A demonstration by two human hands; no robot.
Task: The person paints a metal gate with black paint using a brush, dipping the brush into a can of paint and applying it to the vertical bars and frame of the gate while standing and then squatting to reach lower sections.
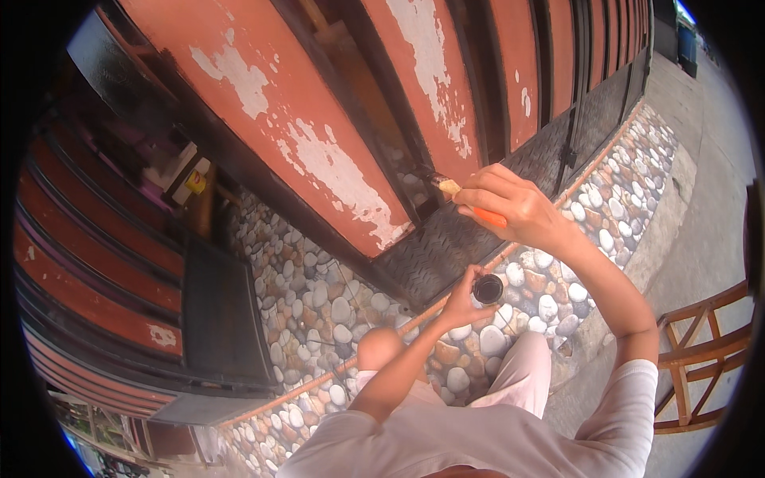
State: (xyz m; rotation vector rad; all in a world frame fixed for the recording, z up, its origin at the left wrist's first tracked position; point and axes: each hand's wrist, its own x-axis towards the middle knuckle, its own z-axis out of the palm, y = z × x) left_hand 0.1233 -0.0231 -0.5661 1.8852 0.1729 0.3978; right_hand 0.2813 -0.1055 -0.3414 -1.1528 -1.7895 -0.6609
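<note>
My right hand (510, 205) grips a paintbrush (458, 193) with an orange handle, its bristle end touching the dark frame of a red door panel (319, 143) with flaking paint. Below it, my left hand (462, 301) holds a small round container of dark paint (488, 289) at about knee height. Both forearms rise from the lower edge, and my knees in light trousers show beneath them.
A dark diamond-pattern metal plate (434, 255) runs along the door's foot. Pebble-pattern flooring (319, 303) lies beneath, edged by an orange strip. A wooden chair (701, 350) stands at the right on grey pavement (701, 175). More red slatted doors (96, 263) fill the left.
</note>
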